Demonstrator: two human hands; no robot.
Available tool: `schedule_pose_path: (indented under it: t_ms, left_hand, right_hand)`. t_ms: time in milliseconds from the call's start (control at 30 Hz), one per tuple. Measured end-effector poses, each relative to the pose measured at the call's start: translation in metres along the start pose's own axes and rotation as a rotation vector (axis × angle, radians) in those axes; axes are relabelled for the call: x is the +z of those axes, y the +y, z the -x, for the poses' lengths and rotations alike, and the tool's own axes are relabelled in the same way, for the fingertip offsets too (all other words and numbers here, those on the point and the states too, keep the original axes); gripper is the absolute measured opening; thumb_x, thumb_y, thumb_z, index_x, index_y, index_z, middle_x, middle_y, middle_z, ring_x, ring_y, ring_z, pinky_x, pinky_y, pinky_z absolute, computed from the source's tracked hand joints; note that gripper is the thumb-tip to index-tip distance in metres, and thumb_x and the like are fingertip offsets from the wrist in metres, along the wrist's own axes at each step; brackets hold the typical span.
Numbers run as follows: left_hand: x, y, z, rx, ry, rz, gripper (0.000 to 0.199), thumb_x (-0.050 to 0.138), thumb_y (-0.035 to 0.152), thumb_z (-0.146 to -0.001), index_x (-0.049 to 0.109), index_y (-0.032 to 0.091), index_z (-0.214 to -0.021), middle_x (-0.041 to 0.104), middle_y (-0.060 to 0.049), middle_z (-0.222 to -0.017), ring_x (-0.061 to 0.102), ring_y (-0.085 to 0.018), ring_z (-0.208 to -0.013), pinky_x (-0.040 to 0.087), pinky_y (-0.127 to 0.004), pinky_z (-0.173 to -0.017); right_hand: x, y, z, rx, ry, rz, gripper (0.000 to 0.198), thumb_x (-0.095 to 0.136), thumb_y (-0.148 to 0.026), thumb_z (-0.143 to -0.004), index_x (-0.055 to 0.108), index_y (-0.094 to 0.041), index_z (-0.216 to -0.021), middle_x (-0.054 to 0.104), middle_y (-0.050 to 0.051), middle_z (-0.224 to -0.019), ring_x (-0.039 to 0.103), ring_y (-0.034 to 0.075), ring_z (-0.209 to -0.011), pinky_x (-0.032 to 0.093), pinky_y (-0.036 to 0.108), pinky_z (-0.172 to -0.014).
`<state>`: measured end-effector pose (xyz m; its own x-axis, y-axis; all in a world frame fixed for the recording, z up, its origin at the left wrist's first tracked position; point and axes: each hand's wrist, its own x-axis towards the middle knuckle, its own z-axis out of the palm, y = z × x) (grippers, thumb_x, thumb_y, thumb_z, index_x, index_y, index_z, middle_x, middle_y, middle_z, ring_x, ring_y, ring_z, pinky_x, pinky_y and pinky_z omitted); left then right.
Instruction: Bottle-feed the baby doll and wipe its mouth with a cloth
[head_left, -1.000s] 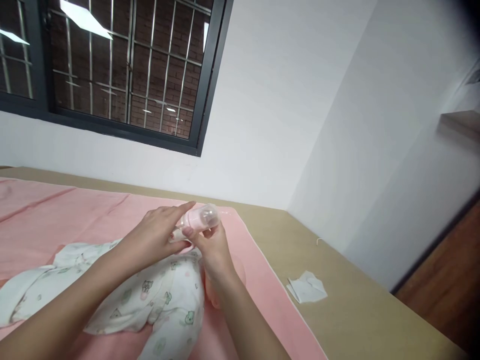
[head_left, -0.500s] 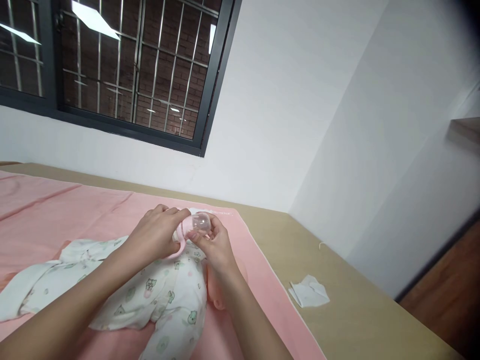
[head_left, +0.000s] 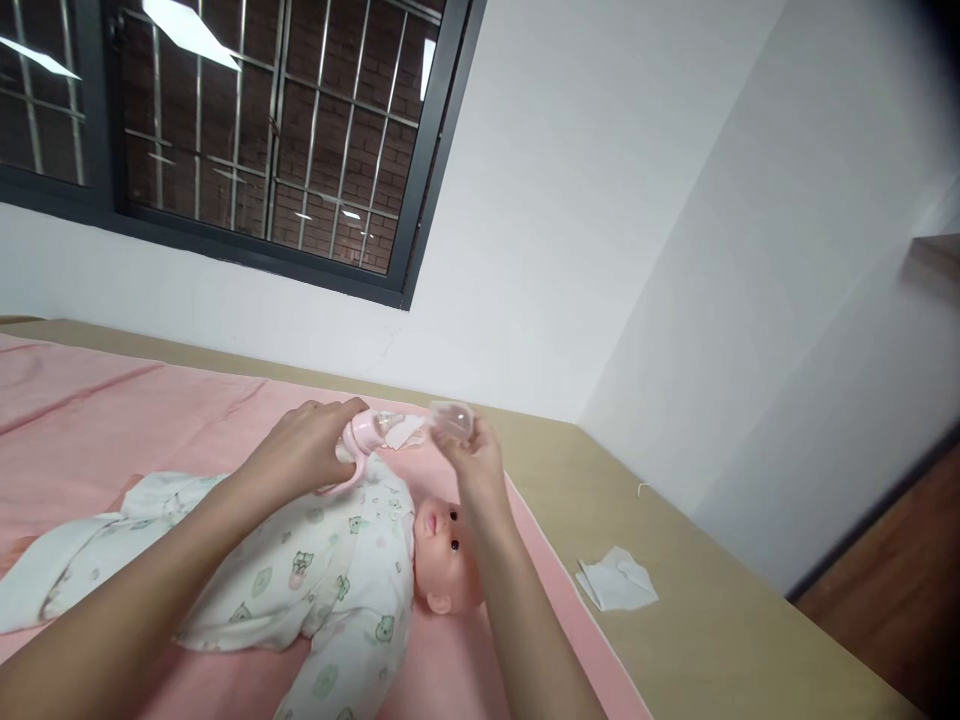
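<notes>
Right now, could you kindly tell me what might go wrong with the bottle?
The clear cap might slip from the right grip onto the pink mat. The uncovered teat could brush the doll's clothes close by. Held tilted in the left grip, the bottle might drip, though its contents are unclear.

A narrow gap separates the bottle [head_left: 365,432] from the cap [head_left: 454,420]; the doll [head_left: 360,575] blocks the way below the bottle. Right of the mat [head_left: 442,675], the table [head_left: 555,455] leaves room around the tissue [head_left: 619,580].
</notes>
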<state>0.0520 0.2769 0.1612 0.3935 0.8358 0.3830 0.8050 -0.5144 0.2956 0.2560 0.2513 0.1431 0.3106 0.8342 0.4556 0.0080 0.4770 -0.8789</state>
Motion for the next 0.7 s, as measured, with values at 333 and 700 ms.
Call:
schedule_pose_path:
  t_ms: [333,700]
  left_hand:
    - [-0.008,-0.040,-0.019,-0.201,0.071,-0.063,0.038,0.059,0.044,-0.065,0.051,0.024,-0.097,0.066,-0.004,-0.079,0.060,-0.033,-0.091,0.039,-0.036,-0.075]
    - [0.015,-0.097,-0.035,-0.460,0.020,0.026,0.063,0.061,0.044,-0.066,0.046,0.022,-0.123,0.065,-0.014,-0.097,0.048,-0.044,-0.117,0.043,-0.040,-0.079]
  right_hand:
    - [-0.129,0.103,-0.048,0.176,0.270,0.916,0.078,0.064,-0.030,-0.069,0.042,-0.007,-0.141,0.059,0.020,-0.125,0.060,0.031,-0.111,0.045,0.043,-0.099]
    - [-0.150,0.159,-0.035,0.324,0.174,1.211,0.077,0.054,-0.046,-0.083,0.030,-0.009,-0.146,0.056,0.020,-0.133,0.054,0.030,-0.124,0.044,0.038,-0.098]
